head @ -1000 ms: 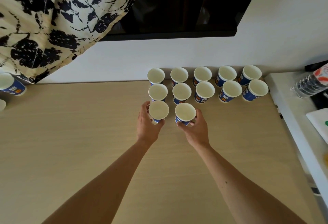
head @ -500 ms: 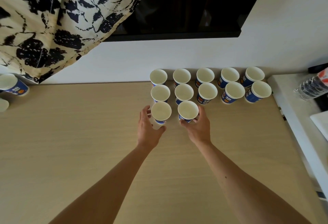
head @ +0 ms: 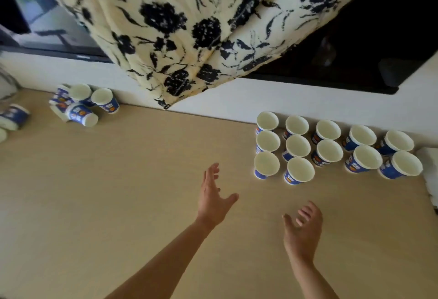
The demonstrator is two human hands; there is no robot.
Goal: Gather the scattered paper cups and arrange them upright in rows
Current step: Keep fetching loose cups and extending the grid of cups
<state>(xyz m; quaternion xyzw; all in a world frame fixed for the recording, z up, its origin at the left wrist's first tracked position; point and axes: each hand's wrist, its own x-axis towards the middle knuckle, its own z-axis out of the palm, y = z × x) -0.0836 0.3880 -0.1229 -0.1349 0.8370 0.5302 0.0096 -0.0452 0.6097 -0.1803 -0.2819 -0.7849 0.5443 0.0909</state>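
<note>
On a pale wooden tabletop (head: 118, 204), seen from the head camera looking down, twelve blue-and-white paper cups (head: 297, 144) stand upright with their mouths up at about 3 o'clock. They form a back row of five against the white wall (head: 237, 99), a second row of five, and a front pair (head: 266, 164) at the rows' left end. At about 10 o'clock, well apart from the rows, a loose heap of cups (head: 81, 111) sits by the wall, some lying on their sides, and one more tipped cup (head: 13, 117) lies at the 9 o'clock edge. A cream curtain (head: 177, 26) with dark flowers hangs at 12 o'clock. The left hand (head: 213, 201), near the centre, has its fingers spread wide and holds nothing. The right hand (head: 303, 230), at 5 o'clock, has loosely bent fingers, also holding nothing.
</note>
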